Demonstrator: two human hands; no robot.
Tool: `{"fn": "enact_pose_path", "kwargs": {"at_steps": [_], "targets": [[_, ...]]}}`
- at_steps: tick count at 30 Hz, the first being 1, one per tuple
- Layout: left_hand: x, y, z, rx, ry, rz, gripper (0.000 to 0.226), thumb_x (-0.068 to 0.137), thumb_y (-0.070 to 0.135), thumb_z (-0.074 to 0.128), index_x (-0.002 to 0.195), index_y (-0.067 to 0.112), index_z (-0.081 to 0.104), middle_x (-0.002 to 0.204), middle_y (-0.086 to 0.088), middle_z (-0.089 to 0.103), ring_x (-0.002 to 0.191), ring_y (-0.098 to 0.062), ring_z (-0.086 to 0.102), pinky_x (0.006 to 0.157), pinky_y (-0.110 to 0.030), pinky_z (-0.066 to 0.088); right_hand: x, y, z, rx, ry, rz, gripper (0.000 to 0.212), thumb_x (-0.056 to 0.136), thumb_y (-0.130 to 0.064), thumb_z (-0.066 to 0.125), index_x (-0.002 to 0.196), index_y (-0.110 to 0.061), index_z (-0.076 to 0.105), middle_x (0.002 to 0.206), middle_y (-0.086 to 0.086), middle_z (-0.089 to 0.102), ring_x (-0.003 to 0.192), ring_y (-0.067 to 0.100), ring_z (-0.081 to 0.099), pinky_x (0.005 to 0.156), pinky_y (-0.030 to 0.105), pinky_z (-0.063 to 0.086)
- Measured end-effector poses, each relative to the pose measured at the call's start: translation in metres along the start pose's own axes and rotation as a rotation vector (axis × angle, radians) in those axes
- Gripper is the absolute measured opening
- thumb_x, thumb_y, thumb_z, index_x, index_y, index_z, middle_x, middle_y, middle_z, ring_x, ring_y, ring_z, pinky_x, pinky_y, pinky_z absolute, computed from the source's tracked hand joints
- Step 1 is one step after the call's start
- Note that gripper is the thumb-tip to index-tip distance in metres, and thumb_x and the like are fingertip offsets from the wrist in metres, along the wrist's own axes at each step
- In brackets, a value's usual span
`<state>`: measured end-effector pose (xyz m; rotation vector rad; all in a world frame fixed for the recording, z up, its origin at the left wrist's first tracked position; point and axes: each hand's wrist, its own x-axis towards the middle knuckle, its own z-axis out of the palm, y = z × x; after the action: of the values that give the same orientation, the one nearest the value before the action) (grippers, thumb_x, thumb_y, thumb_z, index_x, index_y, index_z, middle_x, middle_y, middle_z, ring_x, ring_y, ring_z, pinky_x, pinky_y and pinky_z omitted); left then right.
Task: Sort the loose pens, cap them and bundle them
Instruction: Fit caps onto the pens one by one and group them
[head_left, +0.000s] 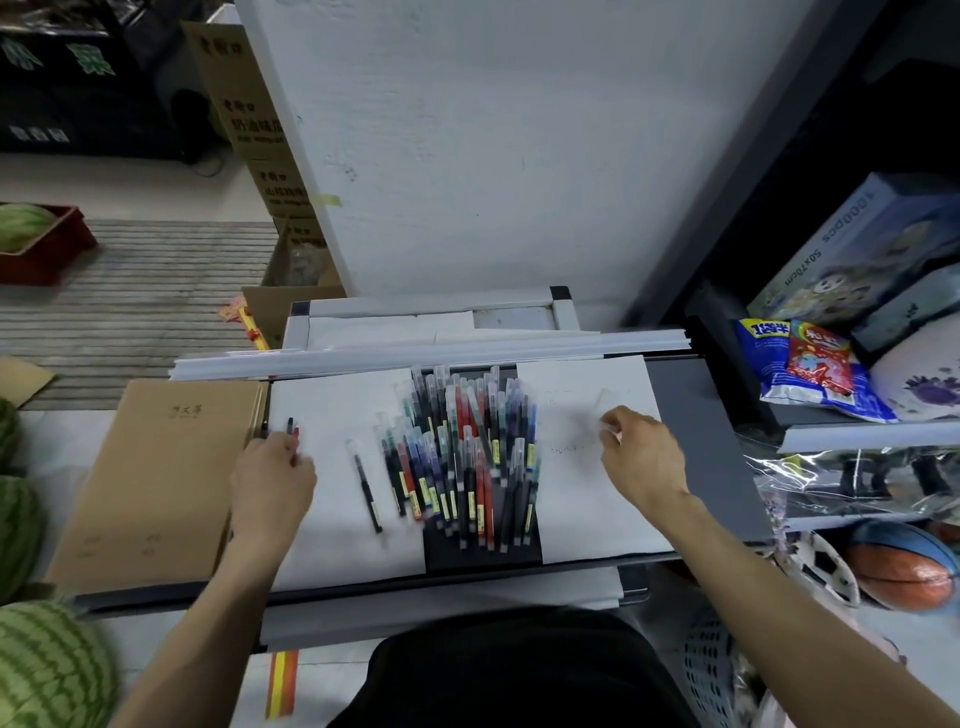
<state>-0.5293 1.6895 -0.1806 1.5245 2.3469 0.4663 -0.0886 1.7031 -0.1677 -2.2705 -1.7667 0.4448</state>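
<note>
At the centre of the frame, the pile of pens (462, 457) lies fanned over a dark strip of counter (696, 441), between a left paper sheet (332, 530) and a right paper sheet (587, 514). Judging by the layout, the job is at an early stage. Most pens in the pile already wear clear caps, but reds, blues, blacks and greens are mixed together, and no bundle or band shows anywhere.

One black pen (368, 491) lies alone on the left sheet, just left of the pile. At centre left the left hand (272, 470) is curled round two held pens (292, 434), whose dark and red ends poke above the fingers. At centre right the right hand (641, 457) has its fingers drawn in, pinching what looks like a clear cap (607, 410); blur keeps me from being sure.

The pens are slim, straight plastic barrels with see-through caps and small yellow labels. The paper is smooth and matte, and a flat brown cardboard box (156, 478) lies further left.
</note>
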Motion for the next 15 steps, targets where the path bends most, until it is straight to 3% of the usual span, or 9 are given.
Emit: {"fn": "enact_pose_path", "kwargs": {"at_steps": [2,4,6,8,9,11,13,15], "targets": [[0.008,0.0,-0.001,0.089,-0.029,0.003,0.013,0.094,0.011,0.062,0.082,0.007,0.061,0.079,-0.01,0.061,0.069,-0.029,0.055,0.063,-0.04,0.044,-0.011,-0.02,0.001,0.121,-0.034,0.009,0.018,0.1,-0.023,0.059,0.116,-0.019,0.067,0.105,0.001,0.076,0.091,0.026,0.069,0.077,0.039,0.059],[0.012,0.001,0.0,0.122,-0.065,-0.021,0.013,0.096,0.011,0.06,0.085,0.006,0.058,0.081,-0.013,0.062,0.071,-0.032,0.057,0.063,-0.043,0.049,-0.022,-0.039,0.001,0.26,-0.079,0.006,0.014,0.1,-0.028,0.062,0.112,-0.021,0.065,0.1,-0.002,0.078,0.087,0.024,0.072,0.078,0.038,0.059],[0.016,0.003,0.002,0.135,-0.083,-0.058,0.009,0.098,0.012,0.059,0.091,0.005,0.058,0.081,-0.015,0.06,0.072,-0.035,0.059,0.063,-0.044,0.051,-0.035,-0.057,-0.002,0.457,-0.159,0.032,0.01,0.099,-0.03,0.064,0.107,-0.027,0.061,0.088,-0.008,0.079,0.077,0.019,0.074,0.071,0.033,0.058],[0.017,0.003,0.001,0.148,-0.105,-0.099,0.008,0.097,0.011,0.059,0.092,0.004,0.059,0.076,-0.013,0.057,0.068,-0.033,0.056,0.061,-0.043,0.052,-0.045,-0.074,-0.009,0.721,-0.267,0.076,0.014,0.098,-0.025,0.066,0.108,-0.03,0.059,0.085,-0.01,0.08,0.074,0.016,0.076,0.06,0.02,0.051],[0.016,0.004,0.0,0.158,-0.11,-0.109,0.008,0.094,0.01,0.06,0.092,0.003,0.063,0.074,-0.012,0.057,0.065,-0.03,0.054,0.062,-0.042,0.052,-0.05,-0.081,-0.013,0.846,-0.312,0.092,0.016,0.099,-0.02,0.066,0.111,-0.028,0.06,0.088,-0.007,0.081,0.076,0.018,0.077,0.062,0.017,0.049],[0.011,0.01,-0.003,0.153,-0.09,-0.09,0.013,0.09,0.013,0.062,0.093,0.004,0.071,0.072,-0.008,0.06,0.064,-0.028,0.055,0.063,-0.038,0.053,-0.057,-0.092,-0.02,1.08,-0.389,0.144,0.013,0.101,-0.015,0.064,0.113,-0.02,0.062,0.095,0.004,0.081,0.083,0.028,0.078,0.07,0.023,0.051],[-0.001,0.025,-0.008,0.064,-0.088,-0.024,0.015,0.092,0.021,0.064,0.098,0.011,0.073,0.08,-0.002,0.067,0.07,-0.022,0.059,0.065,-0.034,0.05,-0.063,-0.101,-0.028,1.251,-0.448,0.206,0.008,0.104,-0.018,0.062,0.107,-0.011,0.063,0.102,0.012,0.08,0.09,0.036,0.077,0.072,0.029,0.052],[-0.018,0.047,-0.014,-0.099,-0.151,0.063,0.01,0.098,0.026,0.062,0.1,0.021,0.07,0.086,0.002,0.07,0.068,-0.013,0.06,0.059,-0.03,0.045,-0.067,-0.107,-0.033,1.39,-0.478,0.262,0.019,0.105,-0.025,0.06,0.097,-0.007,0.061,0.109,0.016,0.078,0.092,0.034,0.077,0.07,0.026,0.055]]}}
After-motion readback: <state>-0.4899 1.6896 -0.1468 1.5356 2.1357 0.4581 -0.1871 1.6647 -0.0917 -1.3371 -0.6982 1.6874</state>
